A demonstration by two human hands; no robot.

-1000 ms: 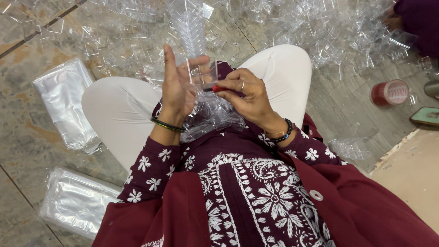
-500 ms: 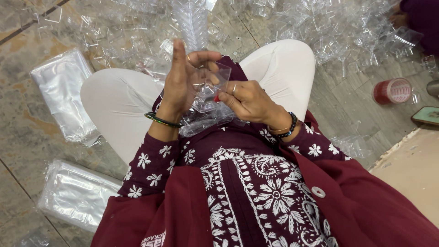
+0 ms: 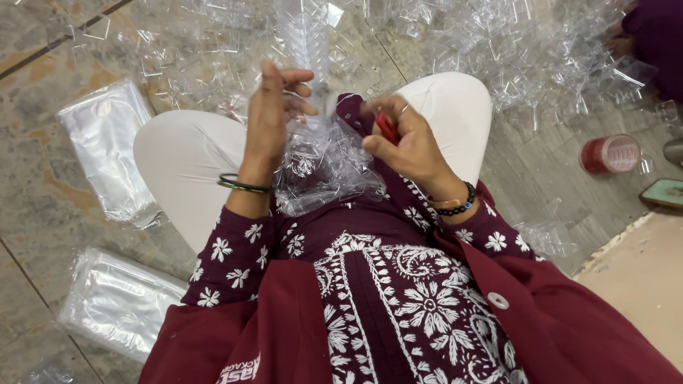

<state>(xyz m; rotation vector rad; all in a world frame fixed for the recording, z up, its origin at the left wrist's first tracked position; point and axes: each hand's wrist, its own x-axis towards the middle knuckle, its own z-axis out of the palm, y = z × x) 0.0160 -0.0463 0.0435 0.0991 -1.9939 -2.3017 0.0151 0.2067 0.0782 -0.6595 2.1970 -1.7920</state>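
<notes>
At the far left, two flat packs of clear plastic (image 3: 107,153) are seen lying on the stone floor (image 3: 35,206), one above the other and well apart from the lap. Next, the left hand (image 3: 267,121) is raised upright, its fingers curled narrowly around the top of a clear plastic bag (image 3: 324,167) that is bunched in the lap between the white-clad knees. The bag is judged to be very light, soft, crinkly and somewhat slippery, so it is best pinched at its gathered neck rather than its slack body. To its right, the right hand (image 3: 409,139) is closed on a small red tool (image 3: 388,128), held just beside the bag's neck; whether it touches the film cannot be told. Farther right, a red-rimmed tape roll (image 3: 610,153) stands on the floor. Scattered clear plastic pieces (image 3: 512,57) crowd the floor ahead, leaving little open room there; more remains at the sides.
</notes>
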